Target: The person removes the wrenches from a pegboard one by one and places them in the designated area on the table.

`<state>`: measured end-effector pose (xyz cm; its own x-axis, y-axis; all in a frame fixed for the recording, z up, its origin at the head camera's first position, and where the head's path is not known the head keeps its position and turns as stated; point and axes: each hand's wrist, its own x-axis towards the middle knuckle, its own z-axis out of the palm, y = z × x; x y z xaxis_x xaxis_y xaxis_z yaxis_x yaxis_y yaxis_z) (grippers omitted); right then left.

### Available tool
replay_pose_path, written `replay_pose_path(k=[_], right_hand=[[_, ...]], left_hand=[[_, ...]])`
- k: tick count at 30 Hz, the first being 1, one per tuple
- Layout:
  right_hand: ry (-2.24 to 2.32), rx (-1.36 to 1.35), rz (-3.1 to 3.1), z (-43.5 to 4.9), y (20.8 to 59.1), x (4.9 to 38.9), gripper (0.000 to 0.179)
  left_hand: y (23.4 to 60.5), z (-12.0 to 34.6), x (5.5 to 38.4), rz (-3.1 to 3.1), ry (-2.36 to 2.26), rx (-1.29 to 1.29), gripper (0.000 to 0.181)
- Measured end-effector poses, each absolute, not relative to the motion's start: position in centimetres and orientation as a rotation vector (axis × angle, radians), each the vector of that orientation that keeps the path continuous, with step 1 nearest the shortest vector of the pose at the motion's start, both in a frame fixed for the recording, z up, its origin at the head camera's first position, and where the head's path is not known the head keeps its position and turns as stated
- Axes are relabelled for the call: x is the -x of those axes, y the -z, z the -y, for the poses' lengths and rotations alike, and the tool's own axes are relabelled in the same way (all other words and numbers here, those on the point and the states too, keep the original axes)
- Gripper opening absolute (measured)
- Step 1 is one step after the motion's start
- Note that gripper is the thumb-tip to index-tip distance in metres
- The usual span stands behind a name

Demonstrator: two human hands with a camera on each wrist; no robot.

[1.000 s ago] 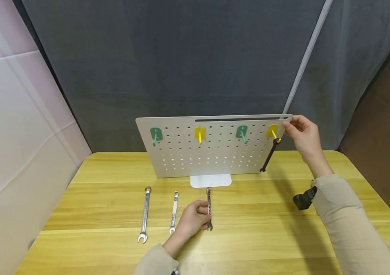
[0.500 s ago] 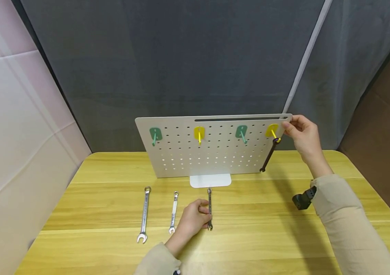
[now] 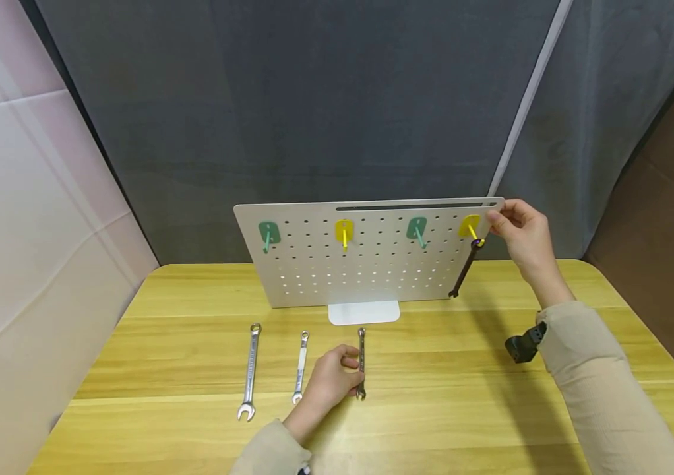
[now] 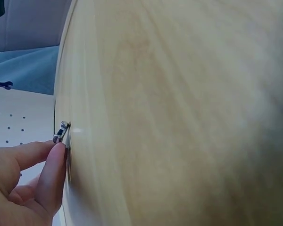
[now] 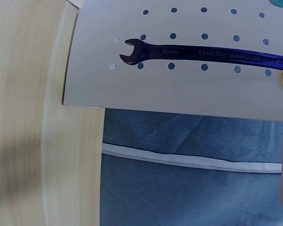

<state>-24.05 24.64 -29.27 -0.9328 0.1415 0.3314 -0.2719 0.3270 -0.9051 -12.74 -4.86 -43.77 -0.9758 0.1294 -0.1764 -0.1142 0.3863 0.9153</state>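
Note:
My left hand (image 3: 332, 376) pinches a small silver combination wrench (image 3: 362, 353) between thumb and fingers, low over the table in front of the pegboard's foot. In the left wrist view one end of that wrench (image 4: 61, 131) sticks out past the fingertips, close to the wood. At the upper right corner of the white pegboard (image 3: 313, 264), my right hand (image 3: 527, 234) grips the edge, thumb on the front. Beside that thumb, a dark purple combination wrench (image 3: 465, 269) hangs from a yellow hook (image 3: 470, 226). Its open end (image 5: 133, 52) shows in the right wrist view.
Two more silver combination wrenches lie left of my left hand: a long one (image 3: 250, 373) and a shorter one (image 3: 301, 366). Another yellow hook (image 3: 345, 231) and two green hooks, left (image 3: 269, 233) and right (image 3: 417, 229), carry nothing. A grey curtain (image 3: 313, 99) hangs behind the table.
The wrench in my left hand has shifted very slightly toward the near side of the table. My right hand and the pegboard have stayed in place.

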Motion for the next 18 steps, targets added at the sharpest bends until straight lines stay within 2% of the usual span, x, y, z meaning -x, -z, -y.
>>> replay_pose_path(k=[11, 18], right_hand=[[-1.732, -0.169, 2.169, -24.8, 29.4, 24.2, 0.015], [-1.657, -0.158, 2.234, -24.8, 29.3, 24.1, 0.014]], left_hand=[[43.6, 4.5, 13.0, -2.648, -1.491, -0.129, 0.035], [42.1, 3.3, 14.3, -2.505, -1.656, -0.191, 0.036]])
